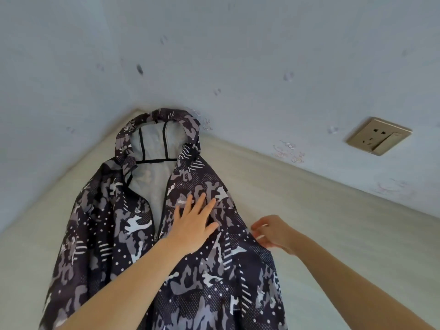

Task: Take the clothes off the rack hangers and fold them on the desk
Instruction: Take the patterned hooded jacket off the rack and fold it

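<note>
A pale desk (321, 222) meets a blue-grey wall (238, 55) carrying a socket (378, 135). The camouflage hooded jacket (114, 234) lies spread front-up, hood toward the wall. Left hand (192, 222) presses flat, fingers straight, on its chest. Right hand (273, 232) pinches the jacket's right edge.

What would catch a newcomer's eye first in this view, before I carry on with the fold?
The dark camouflage-print hooded jacket dominates: it lies spread front-up on the pale desk, hood toward the wall corner, zipper partly open. The left hand presses flat on the jacket's chest, while the right hand pinches the fabric at the jacket's right edge. A gold wall socket stands out on the blue wall at upper right.
</note>
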Demonstrator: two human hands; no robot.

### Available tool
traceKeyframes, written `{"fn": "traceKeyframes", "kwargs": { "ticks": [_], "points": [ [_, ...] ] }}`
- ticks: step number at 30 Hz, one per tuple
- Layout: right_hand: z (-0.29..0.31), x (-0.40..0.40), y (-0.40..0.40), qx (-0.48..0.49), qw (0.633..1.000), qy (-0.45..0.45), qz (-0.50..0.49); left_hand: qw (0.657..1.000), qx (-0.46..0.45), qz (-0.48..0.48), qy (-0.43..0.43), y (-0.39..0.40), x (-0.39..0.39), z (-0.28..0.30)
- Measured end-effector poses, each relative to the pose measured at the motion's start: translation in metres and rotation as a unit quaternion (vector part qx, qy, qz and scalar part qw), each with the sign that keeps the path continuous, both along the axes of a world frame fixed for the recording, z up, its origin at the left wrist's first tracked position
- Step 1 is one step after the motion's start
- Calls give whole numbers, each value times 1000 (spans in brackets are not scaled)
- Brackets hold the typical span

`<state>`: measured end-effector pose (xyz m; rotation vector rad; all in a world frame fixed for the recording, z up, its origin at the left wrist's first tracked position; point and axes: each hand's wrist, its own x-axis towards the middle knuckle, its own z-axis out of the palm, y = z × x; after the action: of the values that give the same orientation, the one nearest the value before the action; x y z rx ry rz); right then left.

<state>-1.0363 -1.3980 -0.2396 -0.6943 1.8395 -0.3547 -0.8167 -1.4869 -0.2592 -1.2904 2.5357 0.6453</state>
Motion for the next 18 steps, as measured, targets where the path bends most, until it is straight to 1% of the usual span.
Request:
{"fn": "traceKeyframes", "kwargs": {
  "ticks": [2,5,7,10,15,16,18],
  "points": [
    [-3,2,-3,-28,1000,-4,-8,999,25,37,-22,15,-3,-6],
    [-4,12,-13,-60,997,-38,0,995,28,79,-51,30,3,-16],
    [-4,21,-17,-57,997,-51,23,994,21,95,-56,38,9,-22],
    [-8,31,-23,-36,996,-39,66,994,7,93,-56,44,19,-27],
    [-4,16,-27,-41,985,72,151,993,5,91,-69,48,31,-32],
    [-1,6,-30,-45,981,105,156,994,7,89,-70,48,33,-31],
    [6,-14,-38,-66,978,149,132,994,11,80,-69,46,37,-30]
  ]
}}
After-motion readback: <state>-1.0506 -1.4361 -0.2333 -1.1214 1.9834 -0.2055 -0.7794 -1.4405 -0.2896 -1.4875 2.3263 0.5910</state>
